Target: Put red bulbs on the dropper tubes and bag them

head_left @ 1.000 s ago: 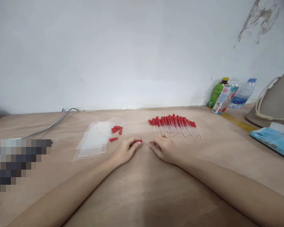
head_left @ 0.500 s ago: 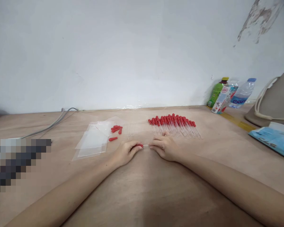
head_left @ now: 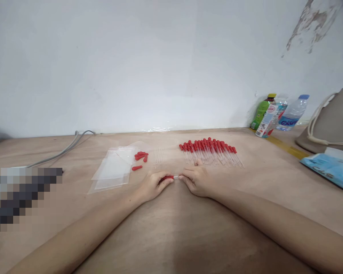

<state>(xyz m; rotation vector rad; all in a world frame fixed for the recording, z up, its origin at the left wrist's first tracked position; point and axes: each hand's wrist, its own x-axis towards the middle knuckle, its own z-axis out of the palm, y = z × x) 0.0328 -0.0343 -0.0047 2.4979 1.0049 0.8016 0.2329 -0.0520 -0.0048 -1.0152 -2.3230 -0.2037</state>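
My left hand (head_left: 153, 185) pinches a small red rubber bulb (head_left: 168, 177) low over the wooden table (head_left: 171, 228). My right hand (head_left: 198, 181) pinches a thin clear glass tube (head_left: 176, 177) whose end meets the bulb. Both hands rest close together at the table's middle. Behind my right hand lies a row of several finished droppers with red bulbs (head_left: 210, 150). A few loose red bulbs (head_left: 140, 158) and several bare glass tubes (head_left: 158, 155) lie behind my left hand.
Clear plastic bags (head_left: 112, 169) lie flat to the left. A grey cable (head_left: 63, 150) runs along the back left. Three bottles (head_left: 274, 112) stand at the back right, beside a beige bag (head_left: 331, 121) and a blue packet (head_left: 330, 167). A white wall closes the far edge.
My hands have drawn closer together and slightly toward me. The gap of visible glass tube between bulb and right fingers has shrunk.
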